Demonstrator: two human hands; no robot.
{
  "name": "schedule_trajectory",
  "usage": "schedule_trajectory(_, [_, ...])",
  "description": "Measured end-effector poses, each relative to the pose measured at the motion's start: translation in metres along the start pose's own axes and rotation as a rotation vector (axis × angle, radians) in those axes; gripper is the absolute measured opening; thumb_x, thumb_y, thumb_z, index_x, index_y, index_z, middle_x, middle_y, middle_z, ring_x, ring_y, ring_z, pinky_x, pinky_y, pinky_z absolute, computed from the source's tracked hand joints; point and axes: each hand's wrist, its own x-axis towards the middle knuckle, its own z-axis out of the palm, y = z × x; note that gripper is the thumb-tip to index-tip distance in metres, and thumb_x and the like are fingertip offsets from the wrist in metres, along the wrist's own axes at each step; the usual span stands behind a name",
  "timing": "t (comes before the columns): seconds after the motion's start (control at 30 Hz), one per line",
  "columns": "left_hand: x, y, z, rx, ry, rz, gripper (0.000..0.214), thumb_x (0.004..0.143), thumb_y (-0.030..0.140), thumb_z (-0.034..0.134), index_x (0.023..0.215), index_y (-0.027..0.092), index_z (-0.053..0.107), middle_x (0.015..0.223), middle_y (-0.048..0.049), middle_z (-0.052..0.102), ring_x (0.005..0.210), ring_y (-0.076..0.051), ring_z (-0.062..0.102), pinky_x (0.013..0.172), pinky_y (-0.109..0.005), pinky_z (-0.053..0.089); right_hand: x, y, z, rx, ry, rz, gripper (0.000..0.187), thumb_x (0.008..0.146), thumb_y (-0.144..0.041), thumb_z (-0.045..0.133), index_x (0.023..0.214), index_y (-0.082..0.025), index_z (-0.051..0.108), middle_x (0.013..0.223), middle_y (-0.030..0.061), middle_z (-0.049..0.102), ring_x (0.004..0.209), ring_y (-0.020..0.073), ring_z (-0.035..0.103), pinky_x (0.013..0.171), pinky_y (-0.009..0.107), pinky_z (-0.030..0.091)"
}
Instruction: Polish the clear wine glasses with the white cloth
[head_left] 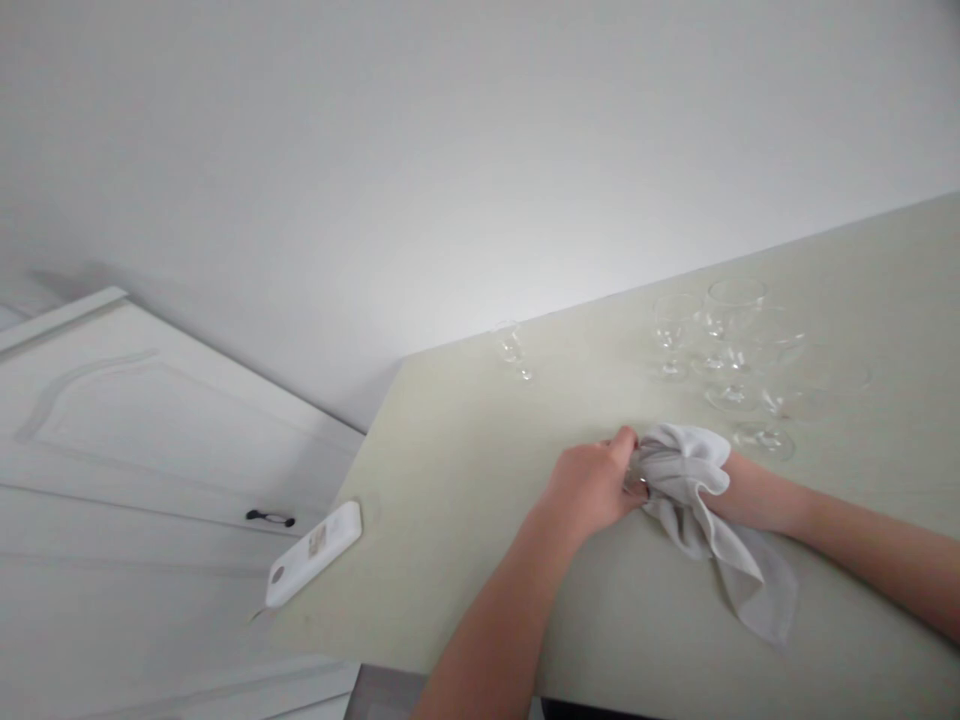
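In the head view, a white oblong device (pixel 300 568) at the near left bears a small label (pixel 319 541), its print too blurred to read. The left hand's (pixel 589 485) fingers close around one clear glass (pixel 636 472), near the tabletop's (pixel 450 500) middle, against one pale grey cloth (pixel 686 470). The right hand (pixel 742 490) is in the cloth; its fingers are hidden, so their grip cannot be told. Four stemmed glasses (pixel 731 365) cluster at the far right; one small stemmed glass (pixel 511 347) stands far left, by the wall (pixel 450 180).

Left hand (pixel 589 485) holds a glass (pixel 635 472); right hand (pixel 742 490) mostly hidden in pale cloth (pixel 682 465) against it. Stemmed glasses (pixel 731 397) cluster beyond on bench (pixel 450 490); small glass (pixel 511 347) apart, near wall (pixel 450 150).
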Motion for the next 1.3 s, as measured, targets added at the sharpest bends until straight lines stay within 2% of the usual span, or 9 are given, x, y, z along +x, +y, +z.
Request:
schedule_trajectory(0.2, [-0.001, 0.000, 0.001, 0.012, 0.008, 0.000, 0.044, 0.089, 0.040, 0.063, 0.127, 0.024, 0.048, 0.114, -0.0079, 0.073, 0.101, -0.028, 0.071, 0.081, -0.035, 0.054, -0.001, 0.000, 0.000, 0.000, -0.007, -0.030, 0.027, 0.094, -0.021, 0.055, 0.112, -0.022, 0.074, 0.118, 0.0069, 0.073, 0.107, 0.0247, 0.068, 0.102, 0.036, 0.051])
schedule_trajectory(0.37, [-0.001, 0.000, 0.000, 0.013, 0.002, -0.002, 0.044, 0.089, 0.039, 0.063, 0.127, 0.024, 0.047, 0.114, -0.0078, 0.073, 0.102, -0.027, 0.071, 0.082, -0.036, 0.054, -0.003, 0.005, 0.001, -0.006, -0.008, -0.016, 0.027, 0.093, -0.020, 0.057, 0.114, -0.021, 0.074, 0.119, 0.0069, 0.073, 0.109, 0.0235, 0.068, 0.103, 0.033, 0.050])
schedule_trajectory(0.57, [0.000, 0.000, 0.000, 0.004, -0.006, 0.007, 0.044, 0.089, 0.039, 0.063, 0.126, 0.023, 0.047, 0.116, -0.0092, 0.072, 0.102, -0.028, 0.071, 0.082, -0.037, 0.055, -0.005, 0.010, 0.001, -0.031, -0.020, -0.017, 0.029, 0.094, -0.023, 0.054, 0.116, -0.021, 0.074, 0.122, 0.0080, 0.072, 0.113, 0.0257, 0.067, 0.105, 0.039, 0.050])
schedule_trajectory(0.83, [-0.001, 0.003, -0.002, 0.017, -0.021, -0.024, 0.042, 0.089, 0.039, 0.063, 0.126, 0.025, 0.048, 0.113, -0.0083, 0.073, 0.101, -0.027, 0.071, 0.082, -0.036, 0.054, -0.001, -0.001, -0.001, 0.002, -0.001, -0.021, 0.028, 0.093, -0.021, 0.056, 0.112, -0.021, 0.076, 0.117, 0.0084, 0.074, 0.109, 0.0267, 0.070, 0.102, 0.038, 0.053])
schedule_trajectory(1.1, [0.000, 0.001, 0.000, 0.025, -0.002, 0.003, 0.043, 0.089, 0.040, 0.062, 0.125, 0.024, 0.048, 0.113, -0.0083, 0.073, 0.100, -0.028, 0.072, 0.080, -0.035, 0.054, 0.001, -0.007, -0.002, 0.020, 0.016, -0.013, 0.026, 0.092, -0.023, 0.056, 0.107, -0.021, 0.077, 0.113, 0.0085, 0.076, 0.106, 0.0276, 0.071, 0.100, 0.039, 0.054])
schedule_trajectory(1.3, [0.000, 0.001, 0.000, 0.022, -0.010, -0.008, 0.043, 0.089, 0.040, 0.062, 0.126, 0.024, 0.047, 0.113, -0.0079, 0.073, 0.101, -0.027, 0.071, 0.080, -0.035, 0.054, 0.004, -0.011, -0.003, 0.037, 0.022, -0.016, 0.023, 0.092, -0.026, 0.058, 0.104, -0.025, 0.078, 0.109, 0.0048, 0.077, 0.100, 0.0253, 0.072, 0.095, 0.035, 0.055])
